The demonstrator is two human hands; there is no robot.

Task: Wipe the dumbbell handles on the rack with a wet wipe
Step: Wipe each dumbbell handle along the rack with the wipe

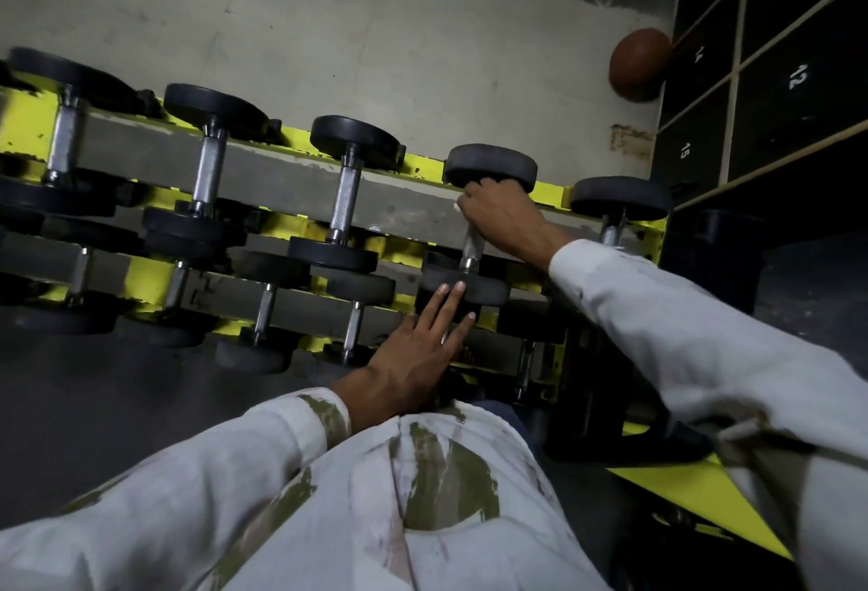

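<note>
Stained white shirt (422,510) fills the near edge. Beyond it, the right grip (498,214) is curled round the top of a dumbbell handle (471,245), with a sliver of wet wipe (456,205) showing at its nine o'clock side. The left grip (418,346), fingers straight and spread, rests on that dumbbell's near head (493,292), steadying it, I'd say. It lies on the yellow rack (549,193). Wiping looks in hand; next should come a stroke down the bar toward six o'clock, then the neighbouring dumbbell (620,198) at three o'clock.
</note>
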